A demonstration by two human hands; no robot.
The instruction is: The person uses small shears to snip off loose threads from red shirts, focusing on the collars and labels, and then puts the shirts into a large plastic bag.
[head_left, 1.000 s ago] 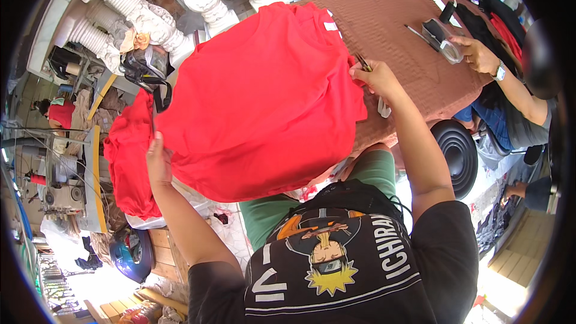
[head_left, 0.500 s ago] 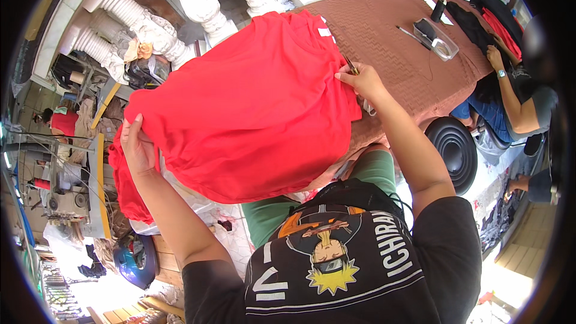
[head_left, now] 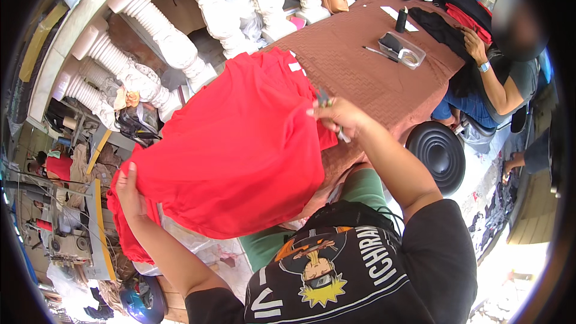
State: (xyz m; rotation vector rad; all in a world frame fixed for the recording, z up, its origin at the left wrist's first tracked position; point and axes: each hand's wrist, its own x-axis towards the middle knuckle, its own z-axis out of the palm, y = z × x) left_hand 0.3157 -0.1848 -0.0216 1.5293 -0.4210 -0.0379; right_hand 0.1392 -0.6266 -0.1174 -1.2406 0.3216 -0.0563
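A large piece of red fabric (head_left: 234,150), perhaps a garment, spreads over the near left end of the table and drapes off its front edge. My left hand (head_left: 129,192) is closed on its left edge, the thumb on top and the other fingers partly hidden by cloth. In my right hand (head_left: 342,117) is a small pair of thread snips (head_left: 324,97), blades pointing away from me. That hand is at the fabric's right edge, its fingertips against the cloth; whether they also pinch it I cannot tell.
The table has a brown cover (head_left: 348,42). On it are a clear plastic box (head_left: 414,57), a pen (head_left: 379,53), a black bottle (head_left: 401,20) and dark garments (head_left: 435,27). A co-worker (head_left: 507,87) sits at the right, beside a black round stool (head_left: 436,156). White balusters (head_left: 204,12) line the far side.
The view has shifted, so the table and cloth appear lower and further left. My right hand has turned, showing more of the snips. The co-worker's hand is raised higher off the dark cloth.
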